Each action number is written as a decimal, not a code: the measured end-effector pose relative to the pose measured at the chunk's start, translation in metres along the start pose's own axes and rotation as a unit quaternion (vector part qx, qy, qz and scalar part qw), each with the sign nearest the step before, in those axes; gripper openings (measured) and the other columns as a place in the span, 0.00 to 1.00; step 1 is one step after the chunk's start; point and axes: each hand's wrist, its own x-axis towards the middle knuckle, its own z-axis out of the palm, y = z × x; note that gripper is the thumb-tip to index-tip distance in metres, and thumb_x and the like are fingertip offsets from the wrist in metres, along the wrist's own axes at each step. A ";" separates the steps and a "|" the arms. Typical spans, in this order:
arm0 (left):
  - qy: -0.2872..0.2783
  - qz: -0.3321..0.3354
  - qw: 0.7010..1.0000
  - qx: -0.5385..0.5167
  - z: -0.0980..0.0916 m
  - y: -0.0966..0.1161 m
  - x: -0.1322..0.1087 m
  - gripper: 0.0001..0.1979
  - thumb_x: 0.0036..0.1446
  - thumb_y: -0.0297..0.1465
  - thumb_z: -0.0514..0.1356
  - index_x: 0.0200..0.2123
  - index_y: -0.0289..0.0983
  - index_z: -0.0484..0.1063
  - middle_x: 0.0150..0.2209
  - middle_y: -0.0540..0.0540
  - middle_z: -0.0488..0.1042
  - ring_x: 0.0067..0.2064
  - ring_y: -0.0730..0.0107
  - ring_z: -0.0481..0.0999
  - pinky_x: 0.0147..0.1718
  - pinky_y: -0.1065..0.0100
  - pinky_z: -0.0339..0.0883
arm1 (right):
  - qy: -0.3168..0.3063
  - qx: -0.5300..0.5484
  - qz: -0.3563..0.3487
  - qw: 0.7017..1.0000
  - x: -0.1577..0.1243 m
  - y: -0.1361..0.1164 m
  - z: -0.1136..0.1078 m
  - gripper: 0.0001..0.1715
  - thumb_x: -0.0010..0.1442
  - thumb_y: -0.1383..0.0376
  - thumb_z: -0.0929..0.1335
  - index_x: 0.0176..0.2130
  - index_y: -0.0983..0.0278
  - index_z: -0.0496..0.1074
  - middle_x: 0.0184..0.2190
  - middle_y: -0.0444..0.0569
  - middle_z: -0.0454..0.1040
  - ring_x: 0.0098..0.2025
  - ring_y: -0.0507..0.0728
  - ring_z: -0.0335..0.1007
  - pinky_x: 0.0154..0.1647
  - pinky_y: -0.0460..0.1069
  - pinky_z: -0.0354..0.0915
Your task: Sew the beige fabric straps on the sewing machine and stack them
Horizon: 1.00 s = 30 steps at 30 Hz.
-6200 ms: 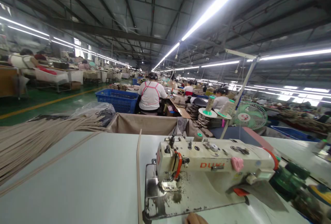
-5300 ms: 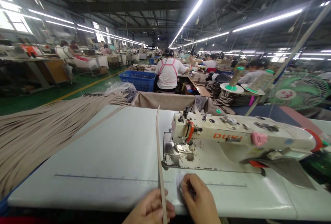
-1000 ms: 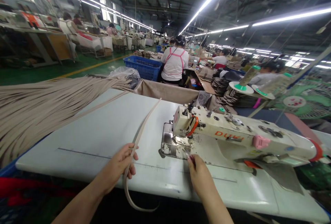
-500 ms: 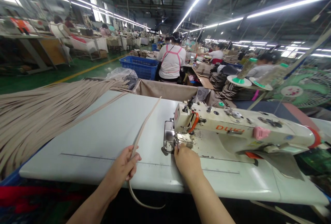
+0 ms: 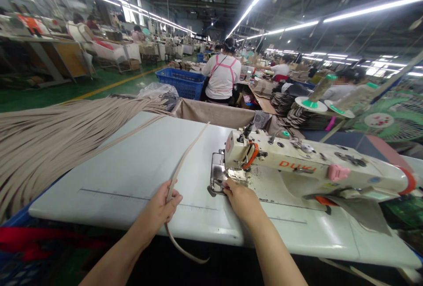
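Right hand (image 5: 241, 198) has crept a little nearer the needle area of the DUKI industrial sewing machine (image 5: 313, 167) since the last earlier view, and its curled fingers (image 5: 228, 184) now sit at the edge of the steel plate (image 5: 217, 173) beside the presser foot (image 5: 236, 174); whether they pinch anything small there cannot be told, because the hand hides their tips. Left hand (image 5: 160, 206) rests above the front edge of the white surface (image 5: 99, 193), its fingers closed around a beige strap (image 5: 187, 158) and pinching it against the thumb. That strap rises in a long curve toward the machine's far side, while its other end droops past the surface edge in a loop. It lies left of the presser foot, not under it, and no stitching can be made out on it from this view. A second loose strap (image 5: 128, 134) runs across the surface from the large bundle of beige straps (image 5: 66, 140) draped over the left end, so many strips remain gathered there, with only 1 in hand. A ruled line (image 5: 132, 197) marks the surface near the front. Beyond the machine stand 2 thread cones (image 5: 319, 96), stacks of strips (image 5: 282, 105) and a green fan (image 5: 386, 120), while a co-worker (image 5: 222, 76) sits farther off beside a blue crate (image 5: 180, 84).
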 end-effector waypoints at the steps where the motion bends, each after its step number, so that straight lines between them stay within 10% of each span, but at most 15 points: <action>1: -0.001 0.000 1.000 0.001 0.001 -0.001 0.001 0.32 0.59 0.47 0.64 0.59 0.43 0.55 0.40 0.53 0.64 0.20 0.85 0.56 0.17 0.75 0.47 | -0.003 0.006 -0.015 1.000 -0.005 0.000 -0.003 0.14 0.71 0.63 0.61 0.51 0.60 0.73 0.49 0.53 0.81 0.47 0.60 0.78 0.43 0.49 0.64; 7: -0.001 0.028 0.999 0.039 0.000 -0.013 0.008 0.35 0.57 0.46 0.65 0.61 0.42 0.54 0.39 0.52 0.67 0.22 0.81 0.59 0.20 0.72 0.52 | -0.048 0.177 -0.148 0.972 -0.034 0.000 -0.008 0.14 0.69 0.61 0.64 0.33 0.59 0.74 0.34 0.44 0.78 0.39 0.55 0.73 0.41 0.47 0.64; 13: -0.044 0.048 0.992 0.107 0.008 -0.006 0.000 0.31 0.60 0.43 0.64 0.62 0.40 0.60 0.38 0.51 0.68 0.32 0.72 0.67 0.31 0.69 0.61 | 0.015 0.319 -0.110 0.941 -0.046 -0.015 0.008 0.19 0.72 0.57 0.59 0.33 0.60 0.69 0.30 0.44 0.72 0.35 0.55 0.70 0.39 0.49 0.64; 30: -0.085 0.012 0.992 0.096 0.031 0.010 -0.018 0.34 0.57 0.42 0.67 0.63 0.38 0.63 0.37 0.49 0.68 0.41 0.63 0.70 0.47 0.62 0.65 | 0.099 0.191 -0.153 0.965 -0.044 -0.056 0.030 0.08 0.71 0.62 0.61 0.39 0.59 0.67 0.36 0.47 0.77 0.36 0.57 0.74 0.36 0.49 0.64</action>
